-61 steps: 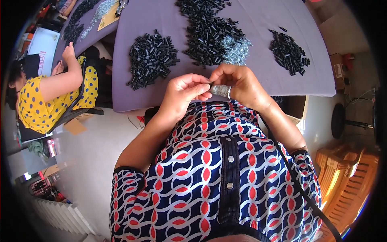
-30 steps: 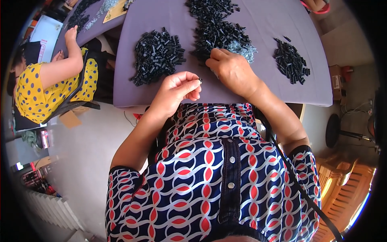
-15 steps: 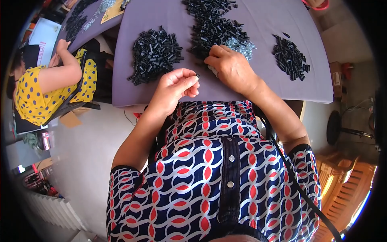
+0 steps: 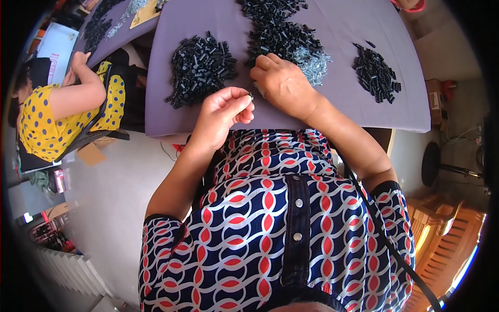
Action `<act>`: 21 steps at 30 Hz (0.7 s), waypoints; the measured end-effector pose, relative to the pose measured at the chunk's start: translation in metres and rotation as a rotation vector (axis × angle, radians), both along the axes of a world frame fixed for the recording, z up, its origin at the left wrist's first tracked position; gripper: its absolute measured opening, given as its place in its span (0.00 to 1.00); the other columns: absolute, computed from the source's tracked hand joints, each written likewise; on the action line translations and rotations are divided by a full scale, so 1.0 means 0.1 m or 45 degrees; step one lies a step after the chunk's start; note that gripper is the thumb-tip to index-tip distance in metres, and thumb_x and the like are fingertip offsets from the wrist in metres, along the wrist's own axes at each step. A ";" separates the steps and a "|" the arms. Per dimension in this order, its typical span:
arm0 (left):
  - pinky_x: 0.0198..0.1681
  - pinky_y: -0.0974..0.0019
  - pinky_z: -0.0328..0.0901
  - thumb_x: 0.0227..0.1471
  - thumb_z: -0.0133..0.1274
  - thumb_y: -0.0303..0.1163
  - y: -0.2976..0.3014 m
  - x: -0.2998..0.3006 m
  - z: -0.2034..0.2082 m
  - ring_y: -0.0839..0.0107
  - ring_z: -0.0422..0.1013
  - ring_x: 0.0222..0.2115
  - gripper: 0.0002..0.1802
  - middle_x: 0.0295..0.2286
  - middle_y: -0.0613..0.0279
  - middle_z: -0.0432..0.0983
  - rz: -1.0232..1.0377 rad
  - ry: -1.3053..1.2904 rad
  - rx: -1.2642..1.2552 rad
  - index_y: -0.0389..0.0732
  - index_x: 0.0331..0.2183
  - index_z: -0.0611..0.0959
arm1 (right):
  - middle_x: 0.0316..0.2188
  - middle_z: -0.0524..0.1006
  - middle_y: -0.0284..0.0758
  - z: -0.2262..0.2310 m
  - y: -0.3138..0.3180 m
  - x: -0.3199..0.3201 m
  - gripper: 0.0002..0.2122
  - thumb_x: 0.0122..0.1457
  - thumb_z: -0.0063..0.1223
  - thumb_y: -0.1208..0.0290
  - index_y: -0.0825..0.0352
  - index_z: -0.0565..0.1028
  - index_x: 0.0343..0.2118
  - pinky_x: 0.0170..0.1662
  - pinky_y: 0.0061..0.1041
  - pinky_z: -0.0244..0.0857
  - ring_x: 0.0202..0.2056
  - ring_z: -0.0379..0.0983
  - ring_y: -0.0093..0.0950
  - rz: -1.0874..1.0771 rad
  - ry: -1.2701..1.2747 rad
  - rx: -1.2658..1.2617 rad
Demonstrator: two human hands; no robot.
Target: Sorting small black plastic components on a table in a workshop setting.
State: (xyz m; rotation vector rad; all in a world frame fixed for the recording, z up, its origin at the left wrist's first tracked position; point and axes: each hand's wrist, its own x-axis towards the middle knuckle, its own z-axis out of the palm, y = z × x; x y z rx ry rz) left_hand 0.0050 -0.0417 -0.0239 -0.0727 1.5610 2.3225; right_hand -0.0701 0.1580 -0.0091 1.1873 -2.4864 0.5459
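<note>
Over the near edge of the purple-grey table, head view: left hand raised just off the tabletop, fingers curled in, thumb and fingertips pinched narrow on a small dark part; the part is tiny, its shape not readable. Right hand palm down on the table, fingers bent and half closed, fingertips at the edge of the middle heap of black parts; whether it grips anything underneath cannot be told. The two hands sit just beside each other, the small dark part between them.

Pale silvery heap of small metal pieces lies just right of the right hand, touching the middle black heap. Left heap of black parts sits beyond the left hand, near but apart. Right heap of black parts well apart, toward the table's far right.

Wearer's patterned dress, navy with red and white, fills the lower frame.

At far left, another person in a yellow dotted top sits at a second table carrying more dark parts, one hand up on it.
</note>
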 end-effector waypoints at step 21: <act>0.36 0.72 0.71 0.60 0.59 0.27 0.29 -0.04 0.24 0.77 0.76 0.30 0.10 0.32 0.62 0.82 -0.158 0.221 -0.240 0.33 0.42 0.82 | 0.35 0.80 0.29 0.29 0.58 0.47 0.05 0.61 0.60 0.82 0.72 0.79 0.39 0.46 0.20 0.71 0.38 0.76 0.17 0.192 -1.335 -1.086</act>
